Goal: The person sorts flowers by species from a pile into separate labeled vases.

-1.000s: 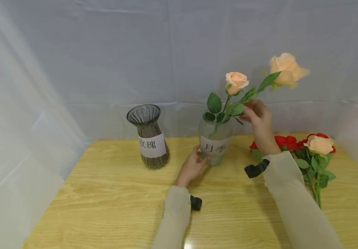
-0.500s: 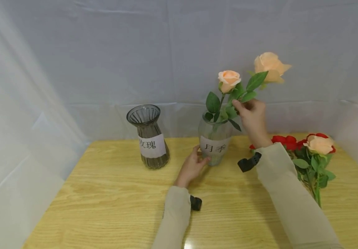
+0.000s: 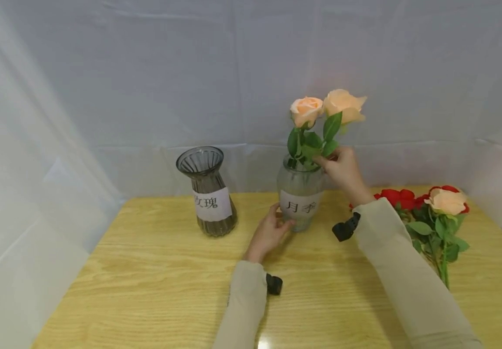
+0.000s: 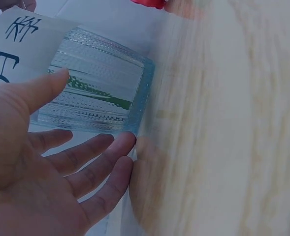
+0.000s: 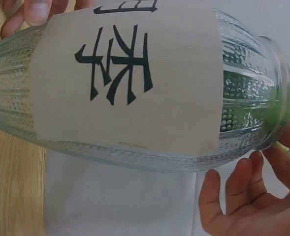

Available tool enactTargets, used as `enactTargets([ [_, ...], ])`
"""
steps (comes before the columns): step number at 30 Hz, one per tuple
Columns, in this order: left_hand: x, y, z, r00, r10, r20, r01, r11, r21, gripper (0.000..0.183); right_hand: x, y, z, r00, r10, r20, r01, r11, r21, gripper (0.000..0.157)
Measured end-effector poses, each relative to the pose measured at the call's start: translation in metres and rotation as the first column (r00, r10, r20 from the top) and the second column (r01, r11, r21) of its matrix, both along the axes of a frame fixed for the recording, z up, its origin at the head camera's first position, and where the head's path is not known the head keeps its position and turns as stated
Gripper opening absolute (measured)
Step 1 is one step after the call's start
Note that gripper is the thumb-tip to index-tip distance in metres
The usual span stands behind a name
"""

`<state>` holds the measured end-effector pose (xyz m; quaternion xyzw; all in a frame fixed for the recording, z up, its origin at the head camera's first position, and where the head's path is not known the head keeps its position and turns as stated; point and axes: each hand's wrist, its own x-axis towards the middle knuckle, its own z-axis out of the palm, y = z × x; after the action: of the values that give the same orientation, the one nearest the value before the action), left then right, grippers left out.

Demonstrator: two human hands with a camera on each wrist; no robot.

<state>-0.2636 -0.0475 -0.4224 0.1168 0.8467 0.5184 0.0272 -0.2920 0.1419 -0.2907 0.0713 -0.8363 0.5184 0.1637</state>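
In the head view, my left hand holds the lower left side of a clear glass vase with a white paper label. Its thumb lies on the front, and its fingers reach around the side. At the vase's rim my right hand pinches the leafy stem of a peach rose, whose bloom leans right. Another peach rose stands in the vase beside it. Green stem shows through the glass in the left wrist view. Leaves and fingers partly hide the pinched spot.
A grey fluted glass vase with a label stands on the wooden table to the left. At the right lie red flowers and a peach rose with leafy stems. A pale cloth hangs behind.
My right hand has moved left and slightly down to the vase's rim, bringing the peach rose lower and more upright. The standing rose has shifted left. My left hand stays put.
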Motion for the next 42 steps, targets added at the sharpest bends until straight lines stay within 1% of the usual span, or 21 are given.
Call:
enactTargets([
  [2,0.0,0.001,0.0,1.0,0.002,-0.004,-0.002,1.0,-0.003,0.07,0.0,0.002,-0.002,1.0,0.02,0.004,-0.02,0.999,-0.049,0.027],
  [4,0.001,0.001,0.0,1.0,0.001,-0.006,-0.001,1.0,-0.005,0.069,0.002,0.005,-0.003,0.999,0.041,0.024,-0.038,0.994,-0.099,0.037],
  [5,0.001,0.001,-0.001,1.0,0.0,-0.007,0.0,1.0,-0.006,0.069,0.003,0.007,-0.004,0.998,0.051,0.041,-0.046,0.992,-0.117,0.039],
  [7,0.001,0.002,-0.001,1.0,0.001,-0.007,-0.001,1.0,-0.005,0.069,0.006,0.013,-0.005,0.995,0.067,0.073,-0.057,0.989,-0.133,0.036],
  [10,0.001,0.002,-0.001,1.0,0.001,-0.011,-0.001,1.0,-0.007,0.068,0.011,0.025,-0.008,0.989,0.112,0.098,-0.094,0.981,-0.168,0.031],
  [12,0.001,0.002,0.0,1.0,0.001,-0.015,-0.001,1.0,-0.009,0.068,0.013,0.033,-0.01,0.984,0.14,0.108,-0.118,0.974,-0.192,0.033],
  [14,0.001,0.001,0.0,1.0,0.0,-0.017,0.0,1.0,-0.009,0.068,0.015,0.042,-0.011,0.977,0.169,0.132,-0.137,0.965,-0.223,0.04],
  [16,0.0,0.001,0.001,1.0,-0.003,-0.017,0.003,1.0,-0.003,0.068,0.017,0.05,-0.011,0.97,0.178,0.165,-0.139,0.965,-0.221,0.047],
  [19,-0.001,0.0,0.0,1.0,-0.007,-0.014,0.007,1.0,0.015,0.068,0.02,0.06,-0.013,0.961,0.181,0.209,-0.137,0.968,-0.211,0.051],
  [23,-0.002,0.0,-0.002,1.0,-0.01,-0.017,0.01,1.0,0.017,0.067,0.025,0.072,-0.017,0.953,0.156,0.261,-0.118,0.981,-0.155,0.054],
  [27,-0.001,0.0,-0.003,1.0,-0.011,-0.008,0.012,1.0,0.013,0.067,0.033,0.085,-0.02,0.945,0.124,0.302,-0.105,0.991,-0.078,0.057],
  [30,-0.001,0.0,-0.003,1.0,-0.015,-0.006,0.015,1.0,0.019,0.067,0.037,0.095,-0.023,0.941,0.128,0.312,-0.11,0.991,-0.073,0.058],
  [33,-0.001,0.0,-0.002,1.0,-0.018,-0.012,0.018,1.0,0.018,0.067,0.042,0.103,-0.025,0.94,0.14,0.31,-0.112,0.988,-0.108,0.06],
  [35,-0.001,0.0,-0.002,1.0,-0.018,-0.014,0.019,1.0,0.015,0.066,0.046,0.107,-0.027,0.942,0.14,0.304,-0.106,0.986,-0.126,0.06],
  [38,0.0,0.0,-0.002,1.0,-0.019,-0.011,0.019,1.0,0.018,0.066,0.052,0.116,-0.031,0.946,0.129,0.299,-0.095,0.987,-0.127,0.06],
  [40,0.0,0.001,-0.002,1.0,-0.017,-0.009,0.018,1.0,0.024,0.066,0.056,0.123,-0.034,0.948,0.118,0.297,-0.086,0.989,-0.118,0.057],
  [42,0.0,0.0,-0.002,1.0,-0.014,-0.01,0.014,0.999,0.034,0.065,0.06,0.13,-0.038,0.95,0.107,0.293,-0.075,0.99,-0.119,0.049],
])
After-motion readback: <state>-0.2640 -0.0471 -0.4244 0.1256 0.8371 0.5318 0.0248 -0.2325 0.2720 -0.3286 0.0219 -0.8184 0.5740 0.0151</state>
